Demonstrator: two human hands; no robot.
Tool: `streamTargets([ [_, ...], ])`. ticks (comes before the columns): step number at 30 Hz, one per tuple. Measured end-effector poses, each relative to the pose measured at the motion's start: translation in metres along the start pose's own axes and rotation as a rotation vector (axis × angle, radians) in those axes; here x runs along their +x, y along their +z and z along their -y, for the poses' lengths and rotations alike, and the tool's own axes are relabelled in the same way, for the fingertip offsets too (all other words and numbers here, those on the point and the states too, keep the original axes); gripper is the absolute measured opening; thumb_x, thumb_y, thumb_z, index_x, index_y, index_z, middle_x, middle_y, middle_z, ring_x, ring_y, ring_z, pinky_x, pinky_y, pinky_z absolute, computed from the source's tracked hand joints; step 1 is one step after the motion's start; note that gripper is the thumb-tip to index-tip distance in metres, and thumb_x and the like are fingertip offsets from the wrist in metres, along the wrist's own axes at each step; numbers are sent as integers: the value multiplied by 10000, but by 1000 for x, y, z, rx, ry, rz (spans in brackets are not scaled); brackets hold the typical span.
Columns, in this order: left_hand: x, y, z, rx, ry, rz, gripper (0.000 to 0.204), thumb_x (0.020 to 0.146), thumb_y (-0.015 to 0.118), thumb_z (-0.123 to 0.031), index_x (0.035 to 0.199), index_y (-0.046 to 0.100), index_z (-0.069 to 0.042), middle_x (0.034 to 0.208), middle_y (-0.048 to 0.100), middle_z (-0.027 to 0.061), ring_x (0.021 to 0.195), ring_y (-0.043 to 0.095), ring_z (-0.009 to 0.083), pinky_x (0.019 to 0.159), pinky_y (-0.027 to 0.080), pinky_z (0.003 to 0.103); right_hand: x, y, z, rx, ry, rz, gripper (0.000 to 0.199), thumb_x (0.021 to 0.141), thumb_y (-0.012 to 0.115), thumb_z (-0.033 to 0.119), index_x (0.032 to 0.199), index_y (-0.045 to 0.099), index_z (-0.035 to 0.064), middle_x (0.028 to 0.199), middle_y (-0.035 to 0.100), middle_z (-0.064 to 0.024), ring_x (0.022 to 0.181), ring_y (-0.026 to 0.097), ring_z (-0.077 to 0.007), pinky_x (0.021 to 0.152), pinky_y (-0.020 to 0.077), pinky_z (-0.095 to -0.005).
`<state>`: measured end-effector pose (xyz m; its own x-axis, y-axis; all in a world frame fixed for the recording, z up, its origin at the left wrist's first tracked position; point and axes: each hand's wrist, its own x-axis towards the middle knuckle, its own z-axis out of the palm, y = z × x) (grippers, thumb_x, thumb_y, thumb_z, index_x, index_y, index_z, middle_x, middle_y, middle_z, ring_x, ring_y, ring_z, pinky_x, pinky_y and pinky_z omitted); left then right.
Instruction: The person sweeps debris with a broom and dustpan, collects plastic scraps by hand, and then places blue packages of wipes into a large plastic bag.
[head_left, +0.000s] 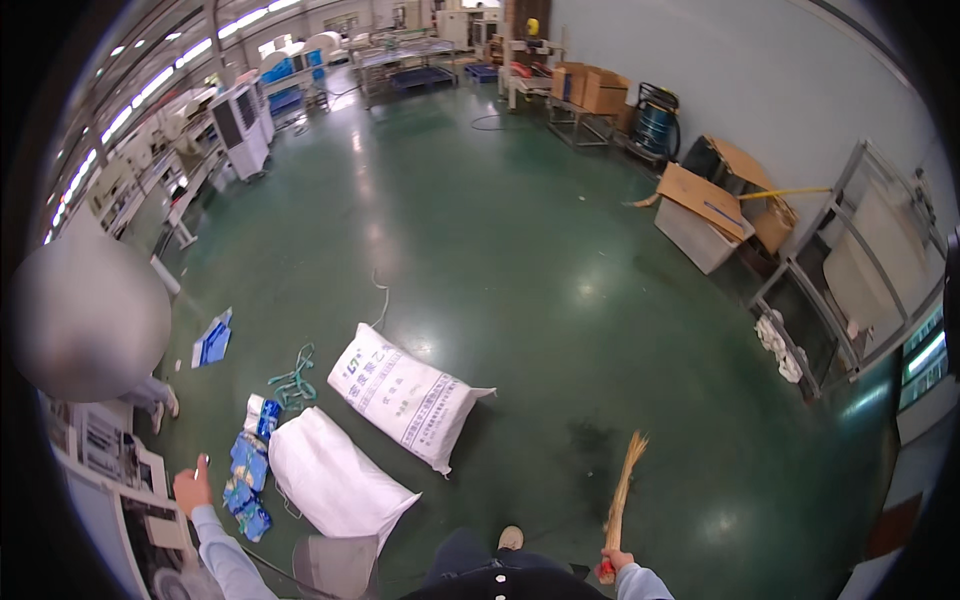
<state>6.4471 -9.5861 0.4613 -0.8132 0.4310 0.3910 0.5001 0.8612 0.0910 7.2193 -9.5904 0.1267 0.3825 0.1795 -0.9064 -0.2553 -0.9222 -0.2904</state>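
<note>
Gripping a straw broom (622, 478) by the red end of its handle, the person's right hand (612, 562) is closed around it at the lower edge of the head view, the bristles pointing up and away over the glossy green floor (520, 250). The broom stands well to the right of the printed white sack (405, 395), which lies flat on the floor and serves as the scene's centre. Just below and to the left of that sack lies a second, plain white sack (335, 483), close to it though whether they touch is hard to tell. The left hand (192, 488) is raised well to the left of the printed sack, thumb up and fingers curled loosely, holding nothing; it hovers beside a strip of blue-and-white packaging (247, 470) that lies along the plain sack's left side. A tangle of green cord (295, 380) sits just left of the printed sack, and a blue-and-white bag (211, 342) lies farther left. The person's shoe (511, 538) shows below the printed sack. Far to its upper right, open cardboard boxes (725, 200) lean by the wall beside a metal rack (850, 270).
</note>
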Motion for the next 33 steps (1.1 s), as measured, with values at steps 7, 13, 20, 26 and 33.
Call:
streamTargets([
  [7, 15, -46, -298, -676, 487, 111, 490, 777, 692, -236, 491, 375, 3, 456, 276, -8, 477, 257, 70, 423, 165, 311, 73, 26, 181, 467, -16, 234, 254, 810, 584, 147, 936, 467, -40, 638, 551, -186, 509, 582, -321, 439, 512, -436],
  [13, 36, -5, -537, -741, 668, 43, 494, 777, 679, -233, 499, 349, 7, 448, 272, 37, 462, 255, 84, 421, 176, 321, 145, 38, 354, 746, 172, 413, 234, 878, 478, 230, 993, 435, 31, 739, 540, -170, 626, 562, -320, 528, 518, -437],
  [20, 129, 42, -852, -829, 685, -12, 559, 794, 651, -342, 496, 320, -4, 446, 261, 63, 455, 235, 108, 417, 190, 337, 170, 17, 535, 1242, 133, 406, 371, 794, 616, 317, 985, 476, 32, 781, 545, -149, 648, 570, -264, 535, 529, -318],
  [26, 161, 85, -1122, -667, 682, -9, 638, 701, 683, -503, 460, 332, -28, 423, 288, 83, 434, 246, 199, 415, 245, 368, 221, 42, 718, 1391, -1, 342, 169, 759, 647, 248, 744, 530, 127, 652, 546, -10, 628, 563, -186, 536, 527, -317],
  [33, 201, 161, -1381, -580, 711, 42, 638, 718, 650, -526, 459, 383, -7, 414, 330, 120, 397, 295, 231, 424, 296, 376, 260, 94, 1030, 1421, -96, 489, 182, 747, 614, 275, 657, 520, 148, 584, 523, 5, 560, 544, -160, 485, 490, -259],
])
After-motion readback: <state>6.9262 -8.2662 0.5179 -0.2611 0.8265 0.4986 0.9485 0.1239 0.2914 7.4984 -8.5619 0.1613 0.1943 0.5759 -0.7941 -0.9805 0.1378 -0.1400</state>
